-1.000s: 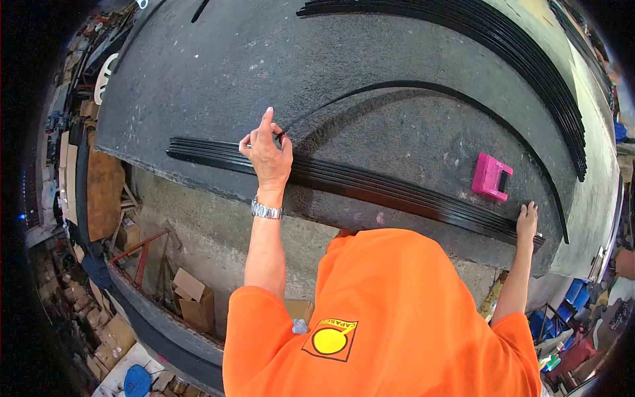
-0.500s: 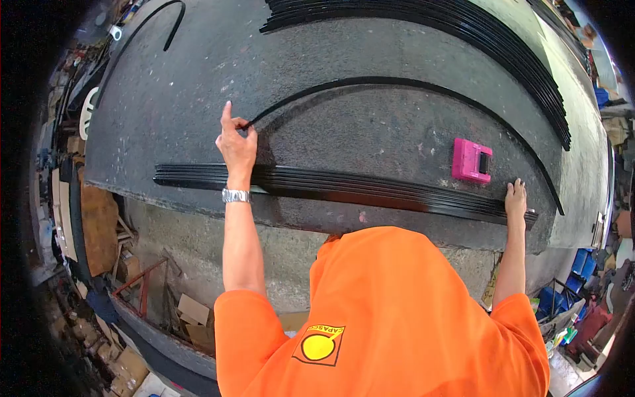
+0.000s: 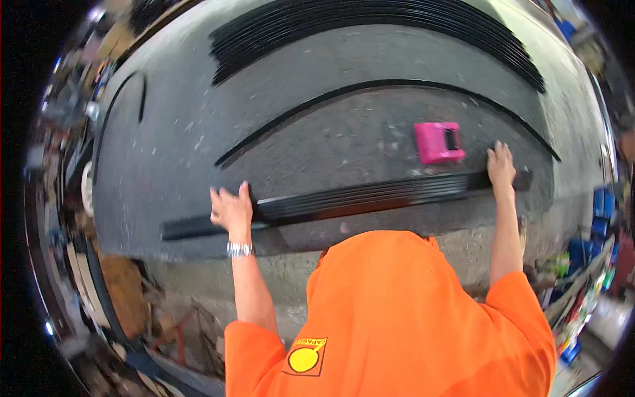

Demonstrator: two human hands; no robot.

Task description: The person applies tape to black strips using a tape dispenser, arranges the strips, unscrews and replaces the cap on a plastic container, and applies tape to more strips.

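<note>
A row of long black strips [image 3: 357, 198] lies side by side along the near edge of the dark work surface. My left hand [image 3: 231, 210] is over the left part of this row, its fingers spread with nothing held between them. Across the right end rests my right hand [image 3: 501, 167], fingers stretched out past the strips' far side; its palm hides part of them. A single black strip [image 3: 383, 83] lies in an arc beyond both hands, touched by neither. Beside my right hand, a pink box-like object with a black part [image 3: 436, 142] sits between the row and the arc.
A larger stack of black strips [image 3: 370, 16] lies along the far side of the surface. A bent thin black strip [image 3: 109, 112] is at the far left. Cardboard and scrap crowd the floor at left; blue containers [image 3: 582, 251] stand at right.
My left hand has let go of the single strip's left end and come back over the near row. My right hand stays at the row's right end. The view has shifted.
</note>
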